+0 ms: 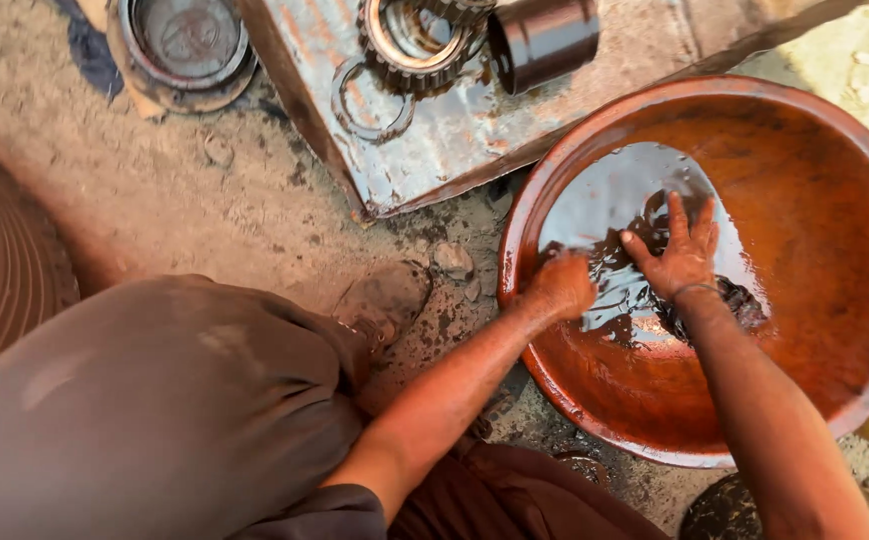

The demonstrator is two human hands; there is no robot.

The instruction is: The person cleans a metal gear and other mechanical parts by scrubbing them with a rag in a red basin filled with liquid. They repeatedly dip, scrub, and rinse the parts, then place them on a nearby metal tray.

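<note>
1. down in the orange basin [835, 200], both my hands sit in a shallow pool of dark liquid [615, 200].
2. left hand [563, 285] is curled, fingers clenched; whether it holds anything, i cannot tell.
3. right hand [683, 258] lies flat, fingers released and spread on the wet bottom.
4. risk, as i judge it: slick fingers could slip, splashing liquid over the rim onto the dirt ground [195, 200] and my foot [385, 300].
5. the toothed bearing ring [415, 40] and dark cylinder [545, 35] rest well apart on the metal plate [455, 140].
</note>
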